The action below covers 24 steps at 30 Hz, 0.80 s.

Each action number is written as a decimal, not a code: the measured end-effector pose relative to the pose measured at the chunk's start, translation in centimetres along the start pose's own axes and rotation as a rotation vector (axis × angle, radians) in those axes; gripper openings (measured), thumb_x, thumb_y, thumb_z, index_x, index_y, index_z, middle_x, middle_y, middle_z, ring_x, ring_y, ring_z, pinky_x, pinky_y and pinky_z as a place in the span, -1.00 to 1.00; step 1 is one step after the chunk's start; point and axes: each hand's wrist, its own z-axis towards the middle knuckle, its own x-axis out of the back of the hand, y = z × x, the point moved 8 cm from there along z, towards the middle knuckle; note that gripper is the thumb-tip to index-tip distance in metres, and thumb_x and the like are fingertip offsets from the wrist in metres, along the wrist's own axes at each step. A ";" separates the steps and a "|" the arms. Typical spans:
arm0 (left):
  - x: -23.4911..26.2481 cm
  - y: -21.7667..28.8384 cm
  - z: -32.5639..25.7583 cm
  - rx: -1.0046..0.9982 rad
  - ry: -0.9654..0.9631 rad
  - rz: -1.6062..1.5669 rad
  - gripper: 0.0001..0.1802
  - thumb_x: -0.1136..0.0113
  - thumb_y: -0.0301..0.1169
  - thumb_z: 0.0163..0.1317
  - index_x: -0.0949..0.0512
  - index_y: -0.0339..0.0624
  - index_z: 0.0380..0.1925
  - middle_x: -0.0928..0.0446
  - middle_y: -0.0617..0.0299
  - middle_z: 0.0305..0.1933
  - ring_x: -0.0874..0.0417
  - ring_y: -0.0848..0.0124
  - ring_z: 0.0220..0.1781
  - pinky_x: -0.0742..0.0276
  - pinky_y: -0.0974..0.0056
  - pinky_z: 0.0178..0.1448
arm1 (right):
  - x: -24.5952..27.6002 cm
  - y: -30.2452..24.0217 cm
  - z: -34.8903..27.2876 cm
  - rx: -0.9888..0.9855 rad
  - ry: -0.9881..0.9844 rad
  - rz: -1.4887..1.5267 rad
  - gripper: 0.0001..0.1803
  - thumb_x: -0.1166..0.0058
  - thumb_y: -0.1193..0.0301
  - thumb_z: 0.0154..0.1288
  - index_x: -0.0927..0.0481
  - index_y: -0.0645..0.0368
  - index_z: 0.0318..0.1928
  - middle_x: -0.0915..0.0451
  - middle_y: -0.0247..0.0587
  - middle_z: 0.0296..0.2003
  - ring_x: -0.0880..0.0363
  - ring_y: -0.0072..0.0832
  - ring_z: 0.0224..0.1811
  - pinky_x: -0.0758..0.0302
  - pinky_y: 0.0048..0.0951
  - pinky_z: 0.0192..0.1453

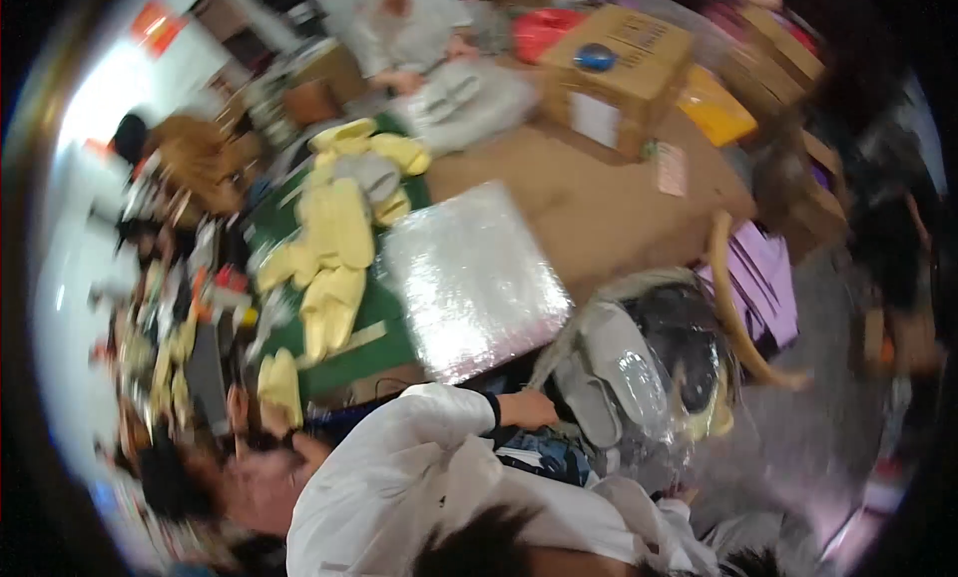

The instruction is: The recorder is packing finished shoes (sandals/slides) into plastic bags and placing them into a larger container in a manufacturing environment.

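Observation:
Neither of my hands shows in this blurred picture. At the bottom a person in a white jacket (419, 477) bends forward. Their hand (526, 409) reaches to a clear plastic bag of grey slippers (619, 377); whether it grips the bag I cannot tell. A silver padded sheet (469, 278) lies just beyond that hand on the brown table (609, 218). Several yellow slippers (334, 248) lie on a green mat (374, 322) to the left.
Another person's head (249, 482) is at lower left. A seated person in a light top (409, 33) at the back touches a bag of grey slippers (459, 103). A cardboard box (619, 73) carries a blue roll (596, 57). Purple bags (763, 283) and more boxes (788, 58) stand on the right.

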 end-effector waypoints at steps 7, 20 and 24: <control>-2.2 0.1 -3.5 0.125 0.312 0.123 -0.86 -0.05 -0.41 -0.15 -0.58 -0.18 -0.68 -0.56 0.07 -0.56 -0.60 0.14 -0.47 -0.49 0.14 -0.44 | -18.3 11.1 3.7 -0.301 -0.400 -0.129 -0.68 0.09 0.11 0.14 -0.32 0.13 -0.42 -0.35 -0.34 -0.54 -0.40 -0.44 -0.48 -0.38 -0.44 -0.38; -3.1 0.7 -3.6 0.296 0.516 0.214 -0.89 -0.09 -0.33 -0.19 -0.60 0.03 -0.66 -0.56 0.32 -0.55 -0.56 0.31 -0.46 -0.29 0.14 -0.36 | -37.0 23.0 -0.9 -0.648 -0.818 -0.199 -0.72 0.06 0.18 0.12 -0.34 0.12 -0.31 -0.37 -0.23 -0.44 -0.42 -0.39 -0.42 -0.39 -0.38 -0.33; -4.6 1.2 -4.5 0.256 0.412 0.278 -0.88 -0.07 -0.30 -0.11 -0.60 0.04 -0.63 -0.56 0.34 -0.53 -0.59 0.35 -0.39 -0.34 0.15 -0.29 | -38.1 26.6 -3.8 -0.730 -0.885 -0.135 -0.72 0.06 0.20 0.11 -0.34 0.12 -0.28 -0.38 -0.20 -0.41 -0.43 -0.37 -0.40 -0.39 -0.37 -0.32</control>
